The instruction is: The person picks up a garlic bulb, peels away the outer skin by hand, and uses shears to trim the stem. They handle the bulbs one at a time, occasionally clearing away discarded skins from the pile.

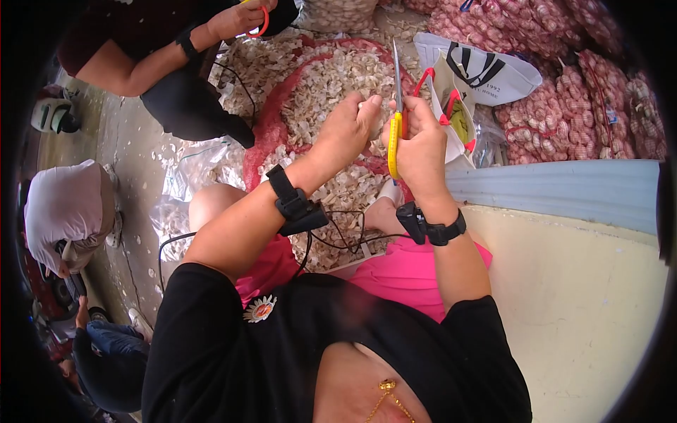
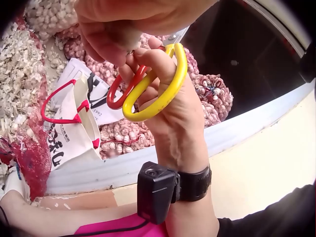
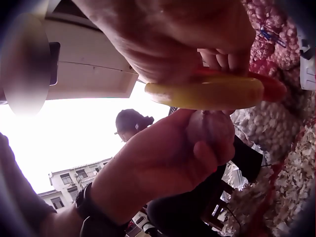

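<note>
My left hand [image 1: 350, 125] grips a garlic bulb [image 3: 210, 127], which shows pale between its fingers in the right wrist view. In the head view the bulb is mostly hidden by the fingers. Close beside it, my right hand [image 1: 422, 151] holds scissors [image 1: 393, 151] with one yellow and one red handle. Their blades point away from me, upward in the head view. In the left wrist view the handles [image 2: 157, 101] hang over the right palm, just below the left hand. Dry garlic skins and stems [image 1: 338, 77] lie heaped beneath both hands.
Red mesh [image 1: 271, 116] borders the heap. A white bag [image 1: 504, 74] stands to the right, before stacked net sacks of garlic [image 1: 550, 116]. A pale wall [image 1: 564, 282] lies close to my right arm. At upper left another person's hand [image 1: 233, 21] holds an orange-handled tool.
</note>
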Action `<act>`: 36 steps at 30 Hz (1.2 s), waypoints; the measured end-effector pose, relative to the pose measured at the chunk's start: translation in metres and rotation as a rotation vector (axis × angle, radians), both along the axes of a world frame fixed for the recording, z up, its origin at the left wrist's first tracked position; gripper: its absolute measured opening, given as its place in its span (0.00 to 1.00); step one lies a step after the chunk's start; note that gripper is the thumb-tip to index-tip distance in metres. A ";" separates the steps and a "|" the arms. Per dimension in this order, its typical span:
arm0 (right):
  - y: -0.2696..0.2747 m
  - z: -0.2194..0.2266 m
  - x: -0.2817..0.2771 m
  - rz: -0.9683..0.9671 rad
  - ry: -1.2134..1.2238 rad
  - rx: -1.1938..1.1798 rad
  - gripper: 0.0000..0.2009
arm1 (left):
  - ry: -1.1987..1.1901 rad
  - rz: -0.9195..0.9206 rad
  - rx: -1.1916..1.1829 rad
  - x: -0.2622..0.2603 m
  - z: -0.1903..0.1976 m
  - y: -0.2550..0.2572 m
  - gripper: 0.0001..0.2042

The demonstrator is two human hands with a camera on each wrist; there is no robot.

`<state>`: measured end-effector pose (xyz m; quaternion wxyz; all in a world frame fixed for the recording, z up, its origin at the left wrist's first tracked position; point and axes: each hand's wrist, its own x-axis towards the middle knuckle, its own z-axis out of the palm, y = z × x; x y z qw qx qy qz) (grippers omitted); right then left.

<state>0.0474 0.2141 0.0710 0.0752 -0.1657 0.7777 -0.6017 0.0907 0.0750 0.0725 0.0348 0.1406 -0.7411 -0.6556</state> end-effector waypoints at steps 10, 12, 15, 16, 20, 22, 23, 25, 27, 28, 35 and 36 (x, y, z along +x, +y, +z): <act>0.006 0.012 -0.009 -0.060 -0.044 -0.086 0.19 | -0.040 -0.108 0.379 -0.003 0.010 -0.012 0.25; 0.004 0.016 -0.007 0.080 -0.368 -0.358 0.19 | -0.083 0.077 0.449 -0.003 0.019 -0.005 0.24; -0.001 0.009 -0.001 0.183 -0.360 -0.430 0.21 | 0.098 -0.044 0.373 -0.005 -0.002 -0.012 0.23; -0.004 0.012 0.002 0.227 -0.387 -0.504 0.21 | 0.098 -0.043 0.373 -0.004 -0.002 -0.013 0.23; -0.003 0.018 -0.001 0.274 -0.457 -0.550 0.22 | 0.116 -0.161 0.347 -0.001 0.008 -0.022 0.24; -0.002 0.016 -0.005 0.261 -0.423 -0.554 0.23 | 0.104 -0.201 0.372 -0.001 0.013 -0.023 0.24; -0.002 0.015 -0.007 0.247 -0.391 -0.557 0.23 | 0.195 -0.110 0.163 -0.001 0.016 -0.021 0.23; -0.003 0.013 -0.008 0.196 -0.290 -0.534 0.24 | 0.432 0.071 -0.307 0.001 0.017 -0.020 0.16; -0.001 0.014 -0.007 0.142 -0.194 -0.510 0.24 | 0.489 0.051 -0.479 0.006 0.025 -0.021 0.13; 0.001 0.017 -0.004 0.116 -0.182 -0.466 0.24 | 0.545 0.033 -0.652 0.007 0.028 -0.021 0.12; 0.001 0.020 0.000 0.051 -0.103 -0.369 0.26 | 0.598 0.084 -0.692 0.006 0.020 -0.012 0.07; 0.002 0.020 0.000 0.051 -0.103 -0.369 0.26 | 0.598 0.083 -0.691 0.004 0.019 -0.012 0.07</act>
